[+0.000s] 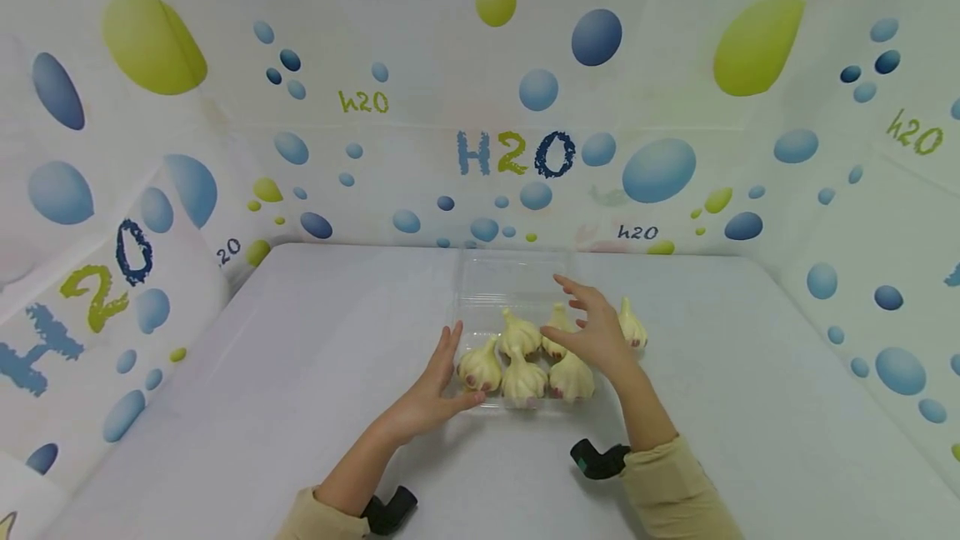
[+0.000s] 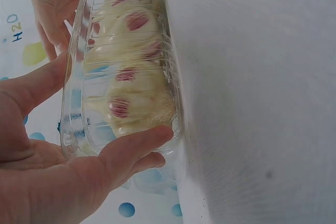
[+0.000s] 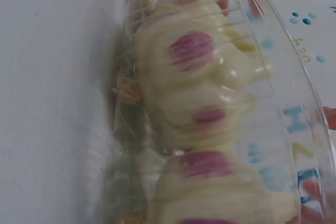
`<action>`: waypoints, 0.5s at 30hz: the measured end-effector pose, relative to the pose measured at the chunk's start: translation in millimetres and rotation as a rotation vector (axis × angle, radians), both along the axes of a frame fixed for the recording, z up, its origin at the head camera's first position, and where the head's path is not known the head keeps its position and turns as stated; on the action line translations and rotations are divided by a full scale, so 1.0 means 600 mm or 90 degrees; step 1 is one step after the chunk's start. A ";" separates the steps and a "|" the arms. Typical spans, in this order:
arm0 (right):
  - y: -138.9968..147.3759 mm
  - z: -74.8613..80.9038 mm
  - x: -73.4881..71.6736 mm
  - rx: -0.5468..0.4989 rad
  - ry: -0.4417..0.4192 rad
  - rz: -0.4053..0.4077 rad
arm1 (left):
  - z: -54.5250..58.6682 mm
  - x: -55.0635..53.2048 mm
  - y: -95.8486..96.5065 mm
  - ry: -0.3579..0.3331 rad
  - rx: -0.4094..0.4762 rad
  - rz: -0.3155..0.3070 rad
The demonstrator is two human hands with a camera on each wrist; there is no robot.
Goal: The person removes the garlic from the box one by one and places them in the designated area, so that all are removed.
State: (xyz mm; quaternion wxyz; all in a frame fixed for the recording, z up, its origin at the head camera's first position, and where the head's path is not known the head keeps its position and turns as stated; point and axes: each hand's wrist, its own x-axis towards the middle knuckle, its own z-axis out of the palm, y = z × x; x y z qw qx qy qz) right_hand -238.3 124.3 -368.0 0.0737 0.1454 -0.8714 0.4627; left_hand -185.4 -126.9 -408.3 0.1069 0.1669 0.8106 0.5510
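Observation:
Several pale garlic bulbs (image 1: 523, 377) with purplish patches sit in a clear plastic box (image 2: 74, 85), whose hinged lid (image 1: 513, 275) is laid back on the far side. My left hand (image 1: 427, 394) rests against the box's left end, thumb along the front rim and straight fingers down the side wall. Above the box's right half is my right hand (image 1: 596, 336), fingers spread and slightly bent, holding nothing. It partly hides one bulb at the back. Another garlic bulb (image 1: 632, 325) lies outside the box, just right of the right hand.
Under the box is a white-covered table (image 1: 315, 340). A backdrop (image 1: 420, 40) with blue and green drops and H2O lettering stands behind it and along both sides. Black wrist-camera mounts (image 1: 600, 458) show near the tan sleeves (image 1: 675, 486).

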 end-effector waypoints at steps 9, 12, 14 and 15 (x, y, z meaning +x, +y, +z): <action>-0.023 0.000 -0.005 0.009 0.010 0.034 | 0.002 -0.001 0.002 -0.004 0.006 -0.002; -0.029 0.001 -0.006 0.018 0.012 0.042 | 0.004 -0.001 0.002 -0.004 0.007 -0.001; -0.034 0.002 -0.007 0.030 0.017 0.048 | 0.005 -0.001 0.002 -0.005 0.006 0.000; -0.036 0.002 -0.007 0.035 0.019 0.052 | 0.005 -0.001 0.003 -0.005 0.006 0.000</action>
